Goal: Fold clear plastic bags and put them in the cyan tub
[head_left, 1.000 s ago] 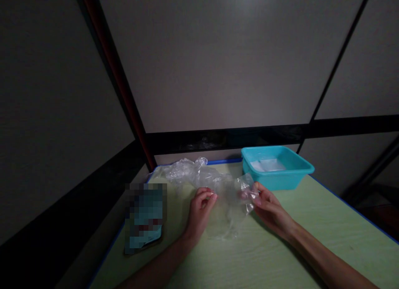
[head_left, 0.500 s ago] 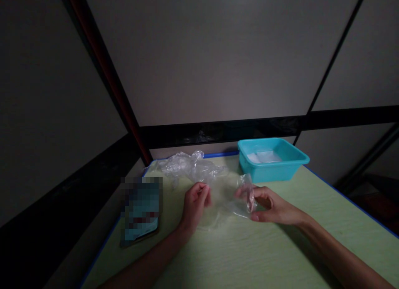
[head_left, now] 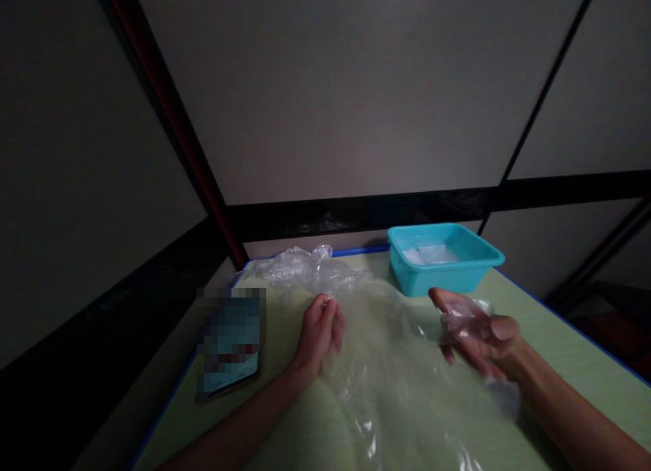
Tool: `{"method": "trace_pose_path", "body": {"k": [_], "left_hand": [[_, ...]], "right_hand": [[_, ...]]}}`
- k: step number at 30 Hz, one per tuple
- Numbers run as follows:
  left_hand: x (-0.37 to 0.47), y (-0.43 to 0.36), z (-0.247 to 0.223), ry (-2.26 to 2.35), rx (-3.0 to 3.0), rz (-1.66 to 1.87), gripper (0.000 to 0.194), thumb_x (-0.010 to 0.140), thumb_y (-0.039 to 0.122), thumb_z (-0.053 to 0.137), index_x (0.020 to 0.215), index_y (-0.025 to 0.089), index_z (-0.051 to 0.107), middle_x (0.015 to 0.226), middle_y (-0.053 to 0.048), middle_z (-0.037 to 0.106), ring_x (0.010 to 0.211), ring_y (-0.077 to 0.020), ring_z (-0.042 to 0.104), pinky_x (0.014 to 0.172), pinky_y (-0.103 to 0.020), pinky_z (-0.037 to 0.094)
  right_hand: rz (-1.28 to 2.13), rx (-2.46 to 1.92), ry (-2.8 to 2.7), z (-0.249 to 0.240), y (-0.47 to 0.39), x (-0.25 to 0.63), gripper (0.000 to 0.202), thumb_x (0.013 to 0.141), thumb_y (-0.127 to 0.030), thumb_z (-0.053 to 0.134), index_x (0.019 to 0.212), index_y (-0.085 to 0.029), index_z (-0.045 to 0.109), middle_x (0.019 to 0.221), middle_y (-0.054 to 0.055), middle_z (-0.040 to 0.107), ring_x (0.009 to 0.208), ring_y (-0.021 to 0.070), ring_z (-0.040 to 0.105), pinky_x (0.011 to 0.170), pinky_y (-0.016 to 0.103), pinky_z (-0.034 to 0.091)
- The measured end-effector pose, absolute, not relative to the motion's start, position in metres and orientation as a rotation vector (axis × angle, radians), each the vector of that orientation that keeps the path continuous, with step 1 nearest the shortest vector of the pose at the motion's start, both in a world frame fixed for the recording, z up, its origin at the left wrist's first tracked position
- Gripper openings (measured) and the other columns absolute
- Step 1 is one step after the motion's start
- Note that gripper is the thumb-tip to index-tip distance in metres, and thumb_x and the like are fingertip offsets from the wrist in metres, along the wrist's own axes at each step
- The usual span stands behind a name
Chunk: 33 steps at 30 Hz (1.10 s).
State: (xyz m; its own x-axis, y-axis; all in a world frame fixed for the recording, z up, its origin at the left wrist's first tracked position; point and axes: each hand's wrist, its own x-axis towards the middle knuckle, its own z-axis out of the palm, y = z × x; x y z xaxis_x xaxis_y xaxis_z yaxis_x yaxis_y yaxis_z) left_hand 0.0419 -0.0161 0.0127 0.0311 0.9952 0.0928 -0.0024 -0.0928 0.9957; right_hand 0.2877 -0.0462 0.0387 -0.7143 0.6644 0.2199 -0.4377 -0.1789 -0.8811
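Note:
A clear plastic bag (head_left: pixel 376 383) spreads loosely between my two hands and down toward the near side, partly blurred. My left hand (head_left: pixel 321 332) pinches its edge between thumb and forefinger, the other fingers curled below. Over on the right, my right hand (head_left: pixel 478 332) has its fingers spread, with the clear film draped across the palm and fingers. More crumpled clear plastic (head_left: pixel 305 268) lies at the back left of the table, just beyond my left hand.
A turquoise basin (head_left: pixel 442 278) with white sheets (head_left: pixel 431 255) inside stands at the back right. A phone-like device (head_left: pixel 231 345), pixelated, lies at the left edge of the green table (head_left: pixel 285 430). Wall panels rise behind.
My right hand has moved right and its fingers have opened. The clear bag has been spread wider and now reaches toward the near side. My left hand has barely moved.

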Motion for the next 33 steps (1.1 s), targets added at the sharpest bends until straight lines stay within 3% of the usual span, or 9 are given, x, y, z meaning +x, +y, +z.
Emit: {"method": "trace_pose_path", "body": {"k": [3, 6, 8, 10, 13, 26, 29, 31, 33], "left_hand": [[0.043, -0.017, 0.013, 1.116, 1.329, 1.18, 0.029, 0.074, 0.042, 0.048, 0.062, 0.018, 0.039, 0.046, 0.008, 0.045, 0.026, -0.0032, 0.034, 0.025, -0.013, 0.023], [0.043, -0.017, 0.013, 1.097, 1.346, 1.114, 0.027, 0.073, 0.041, 0.049, 0.063, 0.017, 0.042, 0.047, 0.008, 0.048, 0.024, -0.0032, 0.035, 0.025, -0.013, 0.02], [0.043, -0.018, 0.014, 1.068, 1.361, 1.048, 0.025, 0.073, 0.04, 0.048, 0.066, 0.017, 0.044, 0.049, 0.007, 0.05, 0.025, -0.0036, 0.038, 0.026, -0.013, 0.021], [0.042, -0.018, 0.014, 1.023, 1.385, 0.99, 0.023, 0.073, 0.039, 0.048, 0.07, 0.016, 0.046, 0.052, 0.007, 0.052, 0.026, -0.0039, 0.041, 0.027, -0.014, 0.024], [0.041, -0.019, 0.015, 0.981, 1.42, 0.966, 0.02, 0.07, 0.033, 0.052, 0.077, 0.016, 0.047, 0.054, 0.007, 0.051, 0.027, -0.0038, 0.042, 0.029, -0.014, 0.026], [0.042, -0.018, 0.009, 1.057, 1.531, 1.089, 0.018, 0.071, 0.024, 0.05, 0.086, 0.018, 0.043, 0.063, 0.008, 0.048, 0.025, 0.0003, 0.032, 0.024, -0.011, 0.024], [0.042, -0.018, 0.006, 1.072, 1.57, 1.067, 0.018, 0.071, 0.023, 0.05, 0.087, 0.018, 0.043, 0.063, 0.008, 0.047, 0.026, -0.0003, 0.032, 0.024, -0.012, 0.024], [0.041, -0.016, 0.006, 1.102, 1.603, 1.058, 0.018, 0.072, 0.021, 0.049, 0.088, 0.018, 0.044, 0.064, 0.007, 0.047, 0.028, -0.0012, 0.034, 0.025, -0.012, 0.026], [0.039, -0.014, 0.011, 1.162, 1.684, 1.106, 0.017, 0.071, 0.018, 0.049, 0.088, 0.018, 0.045, 0.071, 0.004, 0.049, 0.04, -0.0046, 0.047, 0.032, -0.013, 0.034]], "right_hand": [[1.818, -0.088, -1.345, 0.04, -0.045, 0.298, 0.044, 0.062, -0.056, 0.059, 0.074, -0.023, 0.033, 0.028, -0.015, 0.042, 0.016, 0.004, 0.032, 0.041, 0.018, 0.038], [1.603, -0.303, -1.288, 0.048, -0.041, 0.297, 0.038, 0.064, -0.053, 0.06, 0.072, -0.023, 0.039, 0.03, -0.015, 0.036, 0.019, 0.0018, 0.026, 0.046, 0.021, 0.041], [1.472, -0.582, -1.306, 0.053, -0.037, 0.29, 0.03, 0.067, -0.042, 0.063, 0.075, -0.021, 0.044, 0.043, -0.011, 0.047, 0.03, 0.0029, 0.038, 0.058, 0.024, 0.043], [1.386, -0.772, -1.405, 0.053, -0.033, 0.282, 0.026, 0.07, -0.033, 0.063, 0.084, -0.02, 0.046, 0.069, -0.002, 0.059, 0.057, 0.0083, 0.055, 0.068, 0.027, 0.042], [1.451, -0.88, -1.621, 0.046, -0.03, 0.273, 0.04, 0.071, -0.027, 0.063, 0.103, -0.019, 0.041, 0.097, 0.007, 0.058, 0.089, 0.0149, 0.054, 0.077, 0.031, 0.04], [2.231, -0.716, -1.824, 0.051, -0.039, 0.291, 0.091, 0.067, -0.028, 0.069, 0.133, -0.017, 0.008, 0.064, 0.0, 0.064, 0.046, 0.0118, 0.06, 0.037, 0.016, 0.044], [2.131, -0.77, -1.85, 0.055, -0.038, 0.296, 0.089, 0.067, -0.025, 0.069, 0.133, -0.018, 0.01, 0.056, -0.004, 0.06, 0.04, 0.0093, 0.056, 0.031, 0.013, 0.039], [1.925, -0.855, -1.834, 0.055, -0.037, 0.293, 0.077, 0.069, -0.025, 0.067, 0.13, -0.018, 0.021, 0.052, -0.008, 0.055, 0.037, 0.0061, 0.05, 0.031, 0.012, 0.036], [1.67, -0.936, -1.77, 0.053, -0.035, 0.286, 0.057, 0.072, -0.027, 0.063, 0.121, -0.017, 0.036, 0.05, -0.009, 0.049, 0.036, 0.0036, 0.043, 0.033, 0.012, 0.034]]}}
